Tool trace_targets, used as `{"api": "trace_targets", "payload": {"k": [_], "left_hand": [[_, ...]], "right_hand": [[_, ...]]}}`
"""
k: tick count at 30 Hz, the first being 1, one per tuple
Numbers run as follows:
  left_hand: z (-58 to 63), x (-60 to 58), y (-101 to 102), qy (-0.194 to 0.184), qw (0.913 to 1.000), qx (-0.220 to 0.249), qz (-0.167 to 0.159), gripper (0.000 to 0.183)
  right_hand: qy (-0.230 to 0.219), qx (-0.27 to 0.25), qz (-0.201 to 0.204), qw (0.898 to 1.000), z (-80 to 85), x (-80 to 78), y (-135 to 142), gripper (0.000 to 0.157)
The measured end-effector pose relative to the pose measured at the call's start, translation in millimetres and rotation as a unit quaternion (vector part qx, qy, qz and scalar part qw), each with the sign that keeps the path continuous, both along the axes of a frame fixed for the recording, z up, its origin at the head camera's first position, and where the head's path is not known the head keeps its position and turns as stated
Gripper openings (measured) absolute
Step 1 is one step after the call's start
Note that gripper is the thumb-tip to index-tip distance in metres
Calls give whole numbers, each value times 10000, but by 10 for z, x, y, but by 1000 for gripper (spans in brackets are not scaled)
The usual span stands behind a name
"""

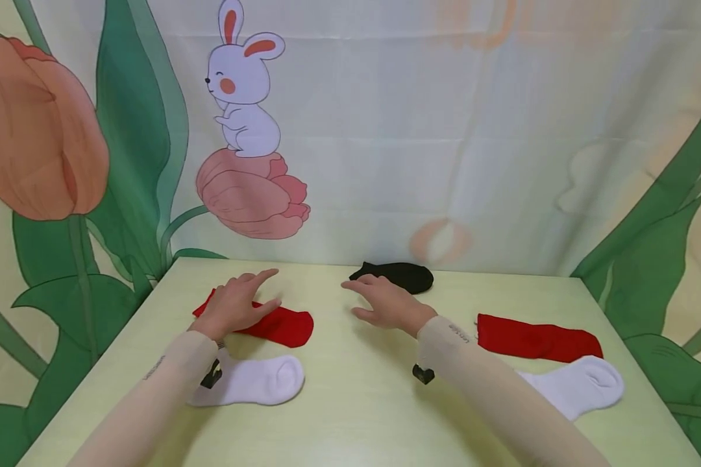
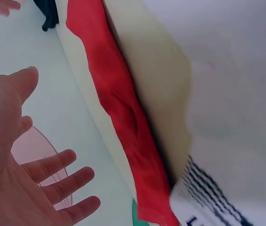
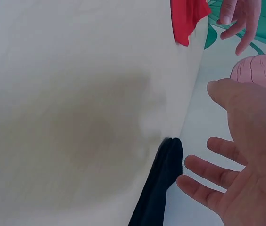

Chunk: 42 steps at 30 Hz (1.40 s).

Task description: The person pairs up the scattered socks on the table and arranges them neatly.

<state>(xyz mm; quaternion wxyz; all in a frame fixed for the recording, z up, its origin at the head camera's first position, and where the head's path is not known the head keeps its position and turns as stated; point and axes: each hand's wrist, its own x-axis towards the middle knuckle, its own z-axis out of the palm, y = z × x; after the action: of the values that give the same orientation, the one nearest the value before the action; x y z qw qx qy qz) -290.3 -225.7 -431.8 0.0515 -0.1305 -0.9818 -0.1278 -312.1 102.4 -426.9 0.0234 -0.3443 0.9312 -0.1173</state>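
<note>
- Grasping nothing, left hand [image 1: 233,305] and right hand [image 1: 388,303] hover with fingers apart.
- Red sock [image 1: 286,325]: lower left of the head view, partly hidden by the left hand.
- Black sock [image 1: 407,277]: lower centre, near the right hand.

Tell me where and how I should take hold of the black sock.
Probably pinch the near edge of the black sock around its middle, with the right grip coming down from above on the near side. It lies flat along the back edge of the table, with the printed curtain close behind, so the far side likely leaves little room.
</note>
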Motion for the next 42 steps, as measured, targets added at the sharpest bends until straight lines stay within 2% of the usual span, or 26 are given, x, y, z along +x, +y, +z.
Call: {"api": "trace_targets", "payload": {"k": [8,16,22,27,42], "left_hand": [[-17,2,-185,-10,9995,40,311,72],[-12,38,-286,-191,9977,-109,641,66],[-65,11,-430,-186,9965,-21,819,60],[-117,-15,-540,-369,9944,42,994,62],[-270,-12,-798,-749,9912,-8,1091,73]], "right_hand": [[-64,113,-1,9999,-24,-6,-146,56],[34,26,215,9998,-44,7,-288,55],[64,27,331,9994,-52,27,-417,56],[44,25,417,9991,-79,34,-522,56],[-72,200,538,9983,-130,86,-891,58]]}}
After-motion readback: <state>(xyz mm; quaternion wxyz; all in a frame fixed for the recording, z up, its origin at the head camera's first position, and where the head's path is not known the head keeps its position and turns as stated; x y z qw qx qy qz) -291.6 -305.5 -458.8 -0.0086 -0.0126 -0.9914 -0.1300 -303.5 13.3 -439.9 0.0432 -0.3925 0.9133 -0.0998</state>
